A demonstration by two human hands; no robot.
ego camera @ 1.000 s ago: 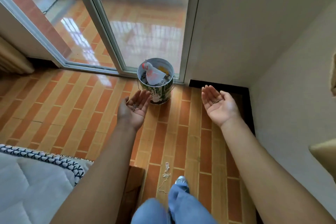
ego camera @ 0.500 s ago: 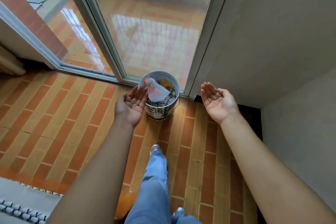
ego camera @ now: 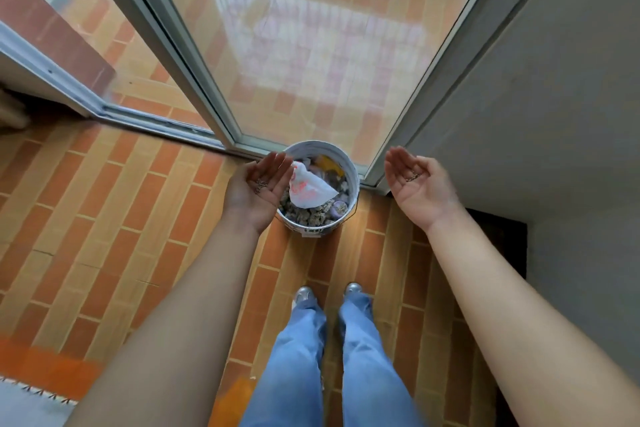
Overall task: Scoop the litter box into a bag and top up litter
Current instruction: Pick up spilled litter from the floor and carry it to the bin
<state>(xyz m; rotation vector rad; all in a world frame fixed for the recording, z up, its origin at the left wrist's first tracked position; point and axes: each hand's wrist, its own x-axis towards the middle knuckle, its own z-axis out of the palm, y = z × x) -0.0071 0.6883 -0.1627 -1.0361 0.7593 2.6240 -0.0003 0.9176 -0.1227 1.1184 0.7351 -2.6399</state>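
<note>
So, the left hand (ego camera: 262, 183) is held cupped, palm up, a few grains (ego camera: 260, 184) resting in it, at the bucket (ego camera: 349, 170) rim. The right hand (ego camera: 417, 183) is cupped likewise, grains in it, well right of the bucket.

A bucket (ego camera: 350, 177) stands on the tiled floor (ego camera: 114, 218) right against the track of the sliding glass door (ego camera: 311, 45), with the wall (ego camera: 554, 97) to its right and the person's two feet (ego camera: 304, 295) on the floor nearer the camera. Inside the bucket a crumpled bag (ego camera: 310, 191) lies on top of litter clumps (ego camera: 311, 215). The left hand (ego camera: 259, 184), palm up with a few grains (ego camera: 259, 184) on it, overlaps the bucket's left rim, while the right hand (ego camera: 415, 184), also palm up with grains, is off to the bucket's right, apart from it.
</note>
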